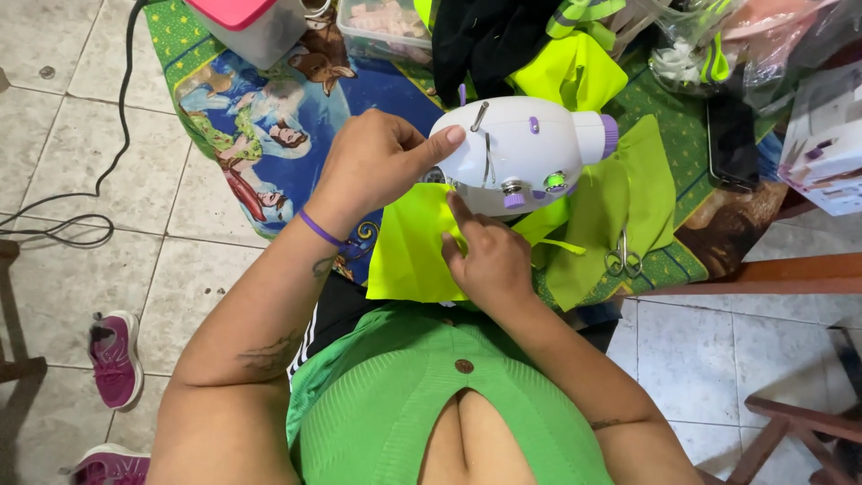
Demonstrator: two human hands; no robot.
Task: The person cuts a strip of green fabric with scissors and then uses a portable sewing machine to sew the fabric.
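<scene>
**Hands at the small sewing machine, centre of frame**

At the centre of the frame, a small white sewing machine with purple knobs is sitting on the counter, which is wearing a green-bordered cloth with a cartoon print. The left hand is resting against the machine's left end, fingers curled and the thumb lying along the casing; it is gripping nothing that can be made out. A purple band is circling that wrist. The right hand is lying just below the machine on a piece of neon yellow-green fabric, forefinger stretched up toward the needle area, the other fingers loosely folded; it is pressing the cloth rather than clasping it. The fabric is spreading from under the machine toward the lower centre. Right of it, a duller green cloth is lying with a pair of scissors on its lower edge. Along the upper edge, plastic containers and more bright fabric are crowding the counter. At lower left, two pink shoes are sitting on the tiled floor.
</scene>
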